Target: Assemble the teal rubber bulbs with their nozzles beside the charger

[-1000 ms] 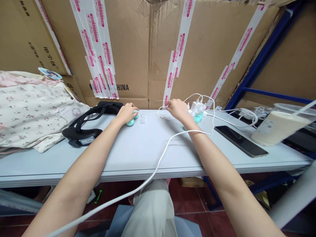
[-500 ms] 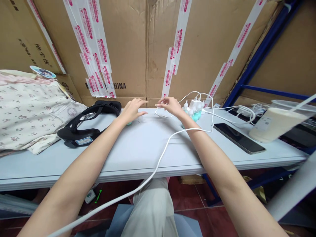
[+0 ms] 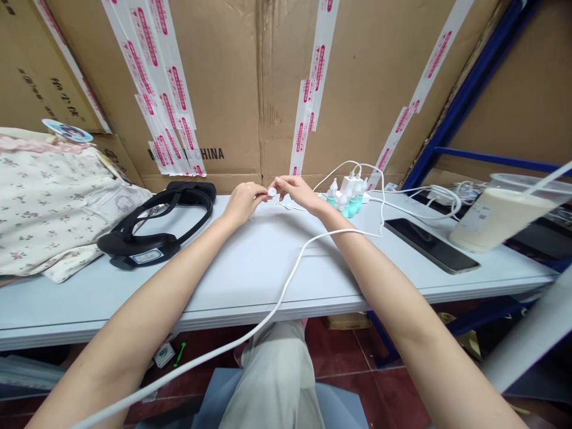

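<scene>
Over the back of the table, my left hand [image 3: 243,202] is closed, its thumb and fingertips meeting a small white round piece [image 3: 271,192]. My right hand [image 3: 295,190] comes in from the other side, fingers bent and closed around the same piece. It looks like a cap or the end of a small bottle; the fingers hide the rest. Just right of my right wrist stand several small squeeze bottles [image 3: 353,205] with teal contents and whitish pointed tips. A thin white cable [image 3: 288,205] lies below the right fingers.
A black headset [image 3: 147,244] and a floral cloth bag [image 3: 53,202] lie at left. A white charger [image 3: 351,182], a phone [image 3: 431,244] and a plastic drink cup [image 3: 487,217] are at right. A white cable [image 3: 292,274] crosses the table's front edge. Cardboard [image 3: 227,89] stands behind.
My hands have come together from a gap apart. The left fingers, spread before, are now closed, and the white round piece shows between both hands. The view has shifted slightly.
</scene>
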`<move>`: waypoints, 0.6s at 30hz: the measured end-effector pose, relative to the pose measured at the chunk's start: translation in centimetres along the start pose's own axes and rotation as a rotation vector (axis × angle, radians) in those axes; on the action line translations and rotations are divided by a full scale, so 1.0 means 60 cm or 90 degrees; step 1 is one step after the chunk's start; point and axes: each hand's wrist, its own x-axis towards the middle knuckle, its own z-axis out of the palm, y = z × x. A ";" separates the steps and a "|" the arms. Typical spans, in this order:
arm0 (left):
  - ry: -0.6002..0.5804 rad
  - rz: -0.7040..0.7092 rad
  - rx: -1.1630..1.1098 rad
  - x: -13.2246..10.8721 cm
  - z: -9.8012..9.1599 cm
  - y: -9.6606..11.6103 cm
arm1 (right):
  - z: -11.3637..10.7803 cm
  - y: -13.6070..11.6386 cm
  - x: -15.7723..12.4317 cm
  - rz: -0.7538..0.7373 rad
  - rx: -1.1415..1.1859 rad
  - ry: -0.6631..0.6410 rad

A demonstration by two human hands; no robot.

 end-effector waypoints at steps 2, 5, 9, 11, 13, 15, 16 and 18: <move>0.013 0.007 0.005 -0.001 0.001 -0.004 | -0.002 -0.002 -0.003 -0.008 -0.012 -0.017; 0.036 0.015 -0.002 -0.002 -0.001 -0.009 | -0.002 0.003 -0.004 -0.045 0.001 -0.034; 0.044 0.019 -0.001 -0.003 -0.004 -0.010 | 0.001 0.008 -0.005 -0.054 -0.014 -0.028; 0.032 0.015 0.015 -0.003 -0.003 -0.009 | 0.000 0.009 -0.005 -0.042 -0.068 -0.013; 0.008 0.012 0.030 -0.003 -0.002 -0.009 | -0.004 0.013 -0.004 -0.035 -0.145 -0.010; -0.019 0.011 0.035 -0.004 0.000 -0.011 | -0.012 0.020 -0.004 -0.028 -0.245 -0.008; -0.032 0.010 0.036 -0.005 0.001 -0.013 | -0.017 0.024 -0.004 -0.020 -0.306 -0.003; -0.058 0.005 0.042 -0.007 0.002 -0.020 | -0.028 0.032 -0.007 0.010 -0.433 0.006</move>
